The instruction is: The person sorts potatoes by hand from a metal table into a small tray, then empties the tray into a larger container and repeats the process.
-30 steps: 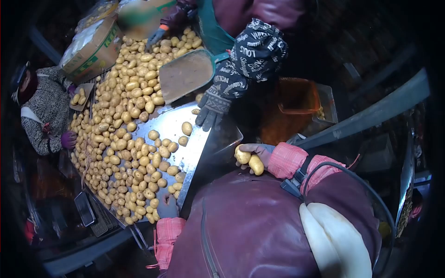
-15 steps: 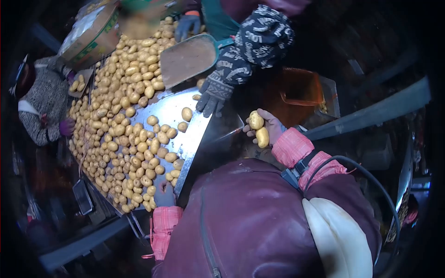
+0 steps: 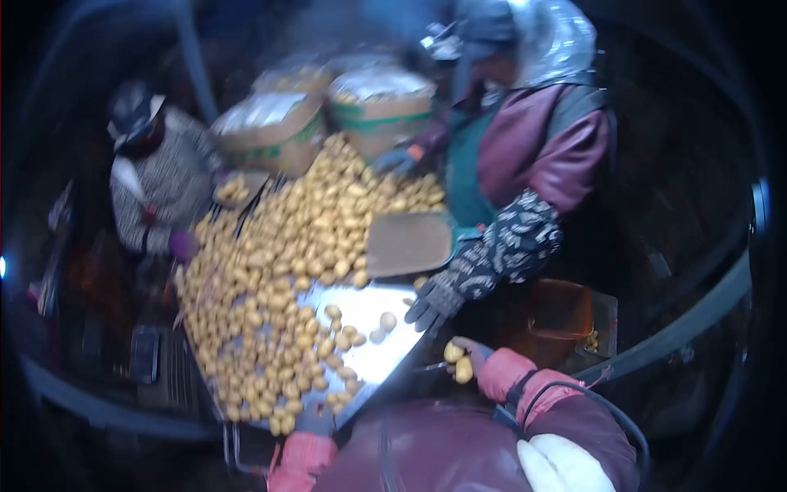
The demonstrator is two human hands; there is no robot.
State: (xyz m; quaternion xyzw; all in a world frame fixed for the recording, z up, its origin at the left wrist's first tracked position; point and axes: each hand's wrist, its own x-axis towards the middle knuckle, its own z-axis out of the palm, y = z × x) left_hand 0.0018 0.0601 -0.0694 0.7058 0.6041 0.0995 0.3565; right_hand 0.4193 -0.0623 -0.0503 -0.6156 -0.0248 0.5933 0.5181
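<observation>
My right hand (image 3: 475, 351), in a greyish glove with a pink cuff, is closed around potatoes (image 3: 463, 370), two of which show at its fingers. It is off the near right edge of a metal sorting table (image 3: 373, 357). At the table's near edge my left hand (image 3: 316, 418), also gloved, is beside the loose potatoes (image 3: 283, 425). Blur hides how its fingers are set. Potatoes (image 3: 270, 328) cover most of the table, thickly toward the back and more scattered near the bare shiny metal.
At right, a co-worker's gloved hand (image 3: 433, 303) rests by the table edge, near a flat scoop (image 3: 410, 244). Another person (image 3: 168, 180) works at left with a scoop of potatoes. Cardboard boxes (image 3: 381, 123) stand behind. An orange-brown crate (image 3: 560, 307) is at right.
My view has tilted up, bringing the boxes and both co-workers further into the picture. My right hand still holds the potatoes; my left hand stays at the table edge.
</observation>
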